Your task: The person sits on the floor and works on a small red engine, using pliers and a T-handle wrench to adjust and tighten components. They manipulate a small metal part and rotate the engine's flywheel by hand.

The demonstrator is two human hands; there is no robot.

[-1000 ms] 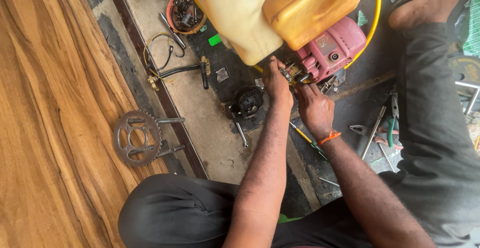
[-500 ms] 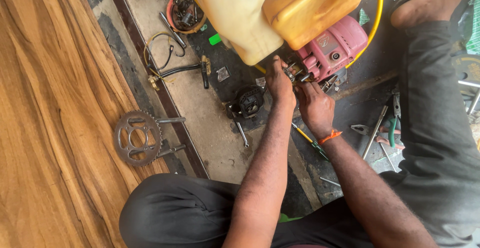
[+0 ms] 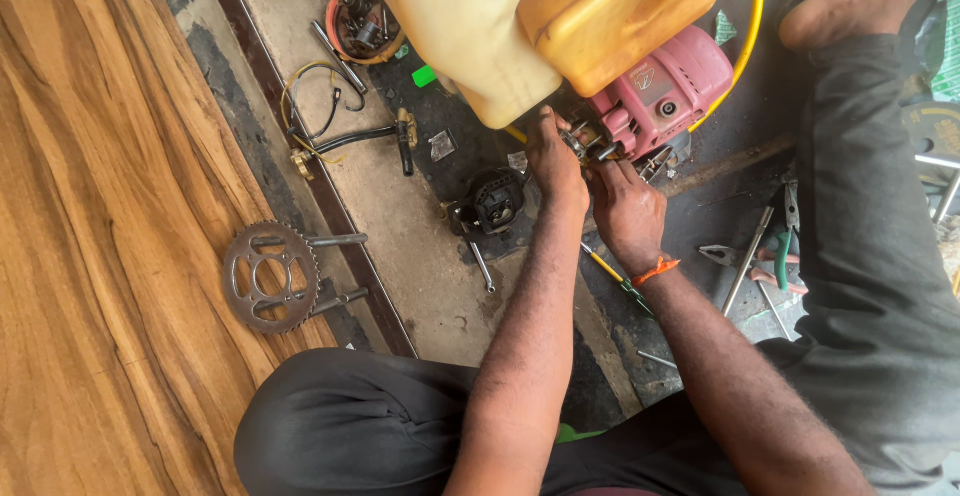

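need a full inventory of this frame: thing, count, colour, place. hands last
small engine: 1, pink-red, top centre right, under the tanks
large tank: 1, cream, top centre
smaller tank: 1, amber, right of the cream one
hose: 1, yellow, curving round the engine
sprocket: 1, rusty grey, left on the wooden boards
round tub of small parts: 1, orange rim, top left
black engine part: 1, on the concrete by the left wrist
screwdriver: 1, yellow shaft, green handle, under the right wrist
pliers: 1, green grips, right
left hand: 1, fingers at the engine's metal fitting
right hand: 1, orange wristband, fingers at the same fitting; grip unclear
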